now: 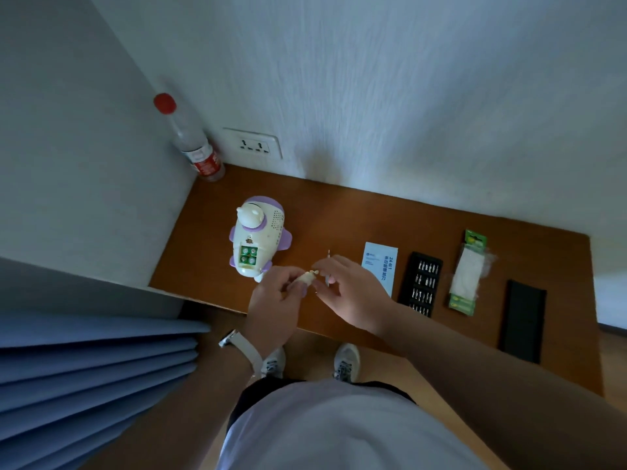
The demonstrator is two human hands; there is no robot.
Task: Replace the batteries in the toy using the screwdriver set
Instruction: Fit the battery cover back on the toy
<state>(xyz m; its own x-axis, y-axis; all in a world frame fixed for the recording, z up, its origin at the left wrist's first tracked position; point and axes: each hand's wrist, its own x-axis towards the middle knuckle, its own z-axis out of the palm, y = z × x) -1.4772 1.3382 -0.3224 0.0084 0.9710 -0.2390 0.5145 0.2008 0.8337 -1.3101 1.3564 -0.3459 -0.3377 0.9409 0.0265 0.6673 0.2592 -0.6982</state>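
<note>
Both your hands meet over the desk's [339,212] near edge. Your left hand [276,301] pinches one end of the small cream cover [307,277], and your right hand [353,293] pinches the other. The screwdriver [328,261] pokes out beyond your right fingers, but I cannot tell whether you grip it or it lies beneath them.

The toy [258,232] sits just ahead and left of your left hand, almost touching its knuckles, so that hand is nearer. Its long axis runs away from you: foot end toward you, head far.

It's white with purple trim, on its back. The open bay [248,256] faces up at the near end with four green-tipped batteries seated.

I reckon the cover travels forward-left onto that bay, with your right bringing the driver after.
</note>
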